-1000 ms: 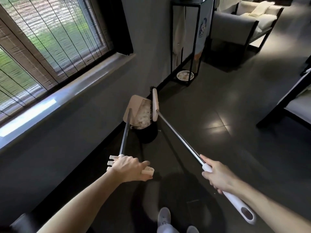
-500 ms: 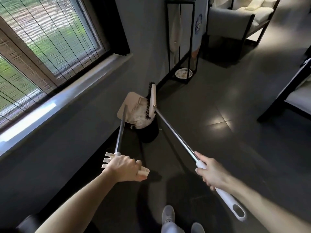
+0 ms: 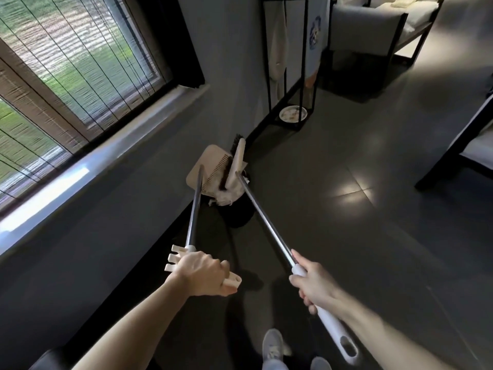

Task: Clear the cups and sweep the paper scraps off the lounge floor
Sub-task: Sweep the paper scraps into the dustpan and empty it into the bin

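My left hand [image 3: 204, 273] grips the beige handle of a long-handled dustpan [image 3: 206, 166], whose pan is tilted over a black round bin [image 3: 237, 212] by the wall. My right hand [image 3: 313, 285] holds the white grip of a broom [image 3: 237, 158] on a metal pole. The broom head lies against the pan's mouth. White paper scraps [image 3: 225, 197] hang at the pan's lower edge, over the bin's opening. No cups are in view.
A grey wall with a sill [image 3: 106, 156] and blinded window runs along the left. A black metal stand [image 3: 288, 62] with a dish [image 3: 292, 114] at its foot stands ahead. A grey armchair [image 3: 373, 30] is behind it, dark furniture legs [image 3: 453, 161] at right. My shoes [image 3: 272, 348] show below.
The broom head has slid down the pan's face and the scraps have shifted toward the bin. The view has moved slightly closer to the bin. Both hands keep their grips.
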A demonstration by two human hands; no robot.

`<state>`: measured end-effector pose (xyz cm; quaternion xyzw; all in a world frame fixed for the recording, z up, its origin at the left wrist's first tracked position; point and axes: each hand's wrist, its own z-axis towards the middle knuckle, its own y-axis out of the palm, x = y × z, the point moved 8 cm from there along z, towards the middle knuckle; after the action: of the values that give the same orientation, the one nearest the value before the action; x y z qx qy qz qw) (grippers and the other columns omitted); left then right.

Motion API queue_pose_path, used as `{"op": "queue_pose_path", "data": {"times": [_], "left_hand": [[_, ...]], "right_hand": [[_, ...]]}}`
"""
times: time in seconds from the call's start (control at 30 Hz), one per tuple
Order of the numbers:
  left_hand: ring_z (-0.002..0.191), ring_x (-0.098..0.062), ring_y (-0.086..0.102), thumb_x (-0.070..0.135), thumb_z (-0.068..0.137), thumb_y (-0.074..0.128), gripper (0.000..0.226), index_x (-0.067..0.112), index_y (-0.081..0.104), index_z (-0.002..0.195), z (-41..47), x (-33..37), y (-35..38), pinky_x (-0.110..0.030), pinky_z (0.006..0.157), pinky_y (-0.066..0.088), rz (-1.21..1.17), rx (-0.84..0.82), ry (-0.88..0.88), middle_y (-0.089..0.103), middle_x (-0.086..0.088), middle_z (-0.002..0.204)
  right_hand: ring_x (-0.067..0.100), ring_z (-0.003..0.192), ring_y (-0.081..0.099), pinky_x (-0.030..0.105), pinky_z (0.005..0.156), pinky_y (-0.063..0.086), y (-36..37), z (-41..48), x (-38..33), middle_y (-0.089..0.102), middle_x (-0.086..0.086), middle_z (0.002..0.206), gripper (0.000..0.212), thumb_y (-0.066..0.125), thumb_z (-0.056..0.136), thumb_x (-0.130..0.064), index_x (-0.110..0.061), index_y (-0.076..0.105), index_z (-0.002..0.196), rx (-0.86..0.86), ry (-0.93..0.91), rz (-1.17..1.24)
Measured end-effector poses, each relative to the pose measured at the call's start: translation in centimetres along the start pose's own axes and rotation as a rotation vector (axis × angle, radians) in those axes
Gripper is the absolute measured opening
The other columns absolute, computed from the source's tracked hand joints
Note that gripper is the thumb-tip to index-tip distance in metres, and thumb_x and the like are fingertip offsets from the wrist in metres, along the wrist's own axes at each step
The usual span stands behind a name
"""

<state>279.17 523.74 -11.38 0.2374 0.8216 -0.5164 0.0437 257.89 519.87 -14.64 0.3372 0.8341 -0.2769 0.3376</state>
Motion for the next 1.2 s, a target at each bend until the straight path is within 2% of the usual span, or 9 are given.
{"op": "queue_pose_path", "data": {"times": [0.1,0.23,0.47,0.63,0.87,1.03,1.2], "left_hand": [[0.082,-0.03,0.068,0.071,0.085,0.025,0.067,0.014,0.052,0.104,0.3,0.0,-0.2,-0.039,0.071,0.032,-0.018,0.011,-0.031,0.07,-0.004,0.086],[0.078,-0.03,0.068,0.071,0.087,0.026,0.063,0.014,0.05,0.1,0.0,-0.4,-1.1,-0.036,0.069,0.033,0.029,0.039,-0.046,0.07,-0.004,0.083],[0.079,-0.029,0.067,0.073,0.087,0.021,0.069,0.013,0.05,0.107,-0.2,-1.5,-1.9,-0.039,0.071,0.031,0.094,0.021,-0.033,0.07,-0.004,0.084],[0.08,-0.028,0.068,0.074,0.086,0.02,0.072,0.014,0.05,0.111,-1.1,-2.7,-2.2,-0.039,0.071,0.031,0.099,0.017,-0.054,0.071,-0.003,0.085],[0.078,-0.029,0.068,0.074,0.085,0.025,0.065,0.016,0.051,0.1,-1.0,-1.2,-2.5,-0.036,0.076,0.04,-0.01,0.07,-0.141,0.071,-0.003,0.082],[0.082,-0.033,0.069,0.068,0.088,0.03,0.061,0.013,0.055,0.1,1.3,1.5,-1.9,-0.037,0.077,0.04,-0.067,0.053,-0.141,0.071,-0.006,0.087],[0.084,-0.033,0.068,0.065,0.089,0.032,0.059,0.012,0.056,0.103,3.2,1.7,-2.5,-0.038,0.077,0.042,-0.075,0.024,-0.123,0.071,-0.007,0.091]], "right_hand": [[0.015,0.038,0.047,0.024,0.04,0.043,0.8,1.1,0.7,0.052,0.0,0.048,0.071,0.047,0.089,-0.011,-0.039,0.023,0.15,0.006,0.036,-0.039],[0.013,0.037,0.042,0.021,0.037,0.038,-0.8,1.9,1.1,0.048,0.004,0.053,0.07,0.047,0.089,-0.007,-0.036,0.026,0.149,0.047,0.073,0.076],[0.012,0.038,0.04,0.021,0.038,0.038,-1.4,1.1,-0.4,0.047,0.005,0.056,0.069,0.048,0.09,-0.007,-0.038,0.028,0.148,0.037,0.018,0.098],[0.011,0.036,0.042,0.021,0.037,0.039,-1.4,1.3,-1.8,0.048,0.003,0.052,0.069,0.049,0.089,-0.007,-0.038,0.028,0.148,0.049,-0.03,0.064],[0.02,0.044,0.051,0.024,0.042,0.045,-0.7,2.4,-1.6,0.056,0.004,0.054,0.071,0.045,0.087,-0.01,-0.036,0.024,0.15,0.025,-0.004,-0.099],[0.015,0.04,0.044,0.024,0.04,0.042,-1.1,2.3,-0.4,0.05,0.004,0.052,0.069,0.046,0.09,-0.008,-0.034,0.024,0.15,0.009,0.024,-0.028],[0.012,0.037,0.04,0.021,0.038,0.038,-2.8,0.7,-0.3,0.046,0.001,0.05,0.069,0.048,0.091,-0.008,-0.039,0.026,0.149,0.042,-0.005,0.013]]}}
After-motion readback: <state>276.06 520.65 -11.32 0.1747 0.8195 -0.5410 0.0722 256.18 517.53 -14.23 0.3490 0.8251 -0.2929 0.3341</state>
